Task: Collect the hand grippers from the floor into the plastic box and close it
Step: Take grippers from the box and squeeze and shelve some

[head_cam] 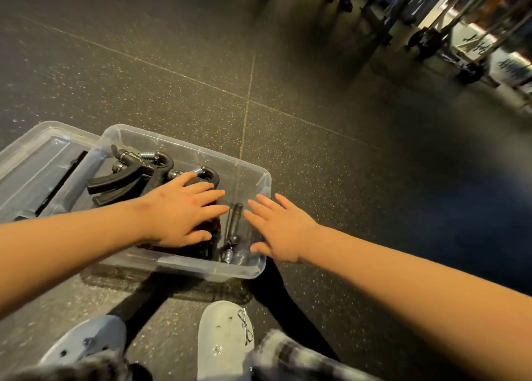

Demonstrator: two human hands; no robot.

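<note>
While the clear lid (pixel 34 161) lies flat on the floor at the far left, partly tucked behind the box's left end, the plastic box (pixel 184 268) itself sits uncovered just in front of the person's feet. Inside its left and middle parts lies a pile of black hand grippers (pixel 135 167) with metal springs, handles pointing left. The left hand (pixel 184 210) rests flat on top of this pile, fingers straight and spread, grasping nothing. Just to the right of its fingertips, one more gripper (pixel 234 222) lies along the box's right end, its springs toward the near wall. The right hand (pixel 279 231) is held over that right end with fingers straight and relaxed, also holding nothing; whether it touches the box rim cannot be told. Two pale shoes (pixel 224 337) show at the bottom edge, near the box. The dark speckled floor (pixel 316 92) stretches away to the right, where blurred wheeled frames (pixel 431 38) stand in the upper corner, well apart from the box.
</note>
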